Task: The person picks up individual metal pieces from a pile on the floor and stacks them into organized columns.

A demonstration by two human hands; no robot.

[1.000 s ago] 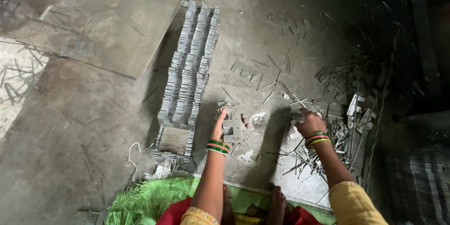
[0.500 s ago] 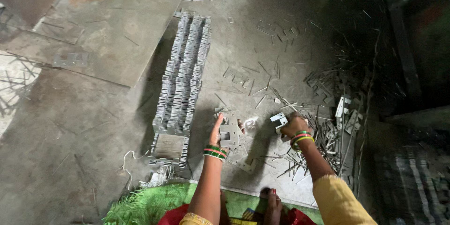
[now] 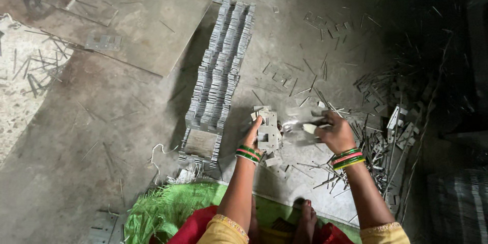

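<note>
My left hand (image 3: pixel 252 135) grips a small stack of flat grey metal stampings (image 3: pixel 268 130), held upright just above the floor. My right hand (image 3: pixel 336 132) holds one pale metal piece (image 3: pixel 310 127) a short way to the right of that stack, pointing toward it. Both wrists wear green, red and yellow bangles. To the left of my left hand a long row of stacked metal stampings (image 3: pixel 219 71) runs away from me across the floor.
Loose metal strips and scrap pieces (image 3: pixel 386 132) lie in a heap at the right. A large metal sheet (image 3: pixel 152 15) lies at the upper left. A green mat (image 3: pixel 168 208) is under me, my foot (image 3: pixel 307 218) on it. Concrete floor all around.
My right hand has come in from the scrap heap toward the left hand, carrying a metal piece. The left hand stays on its stack. The camera view has shifted slightly.
</note>
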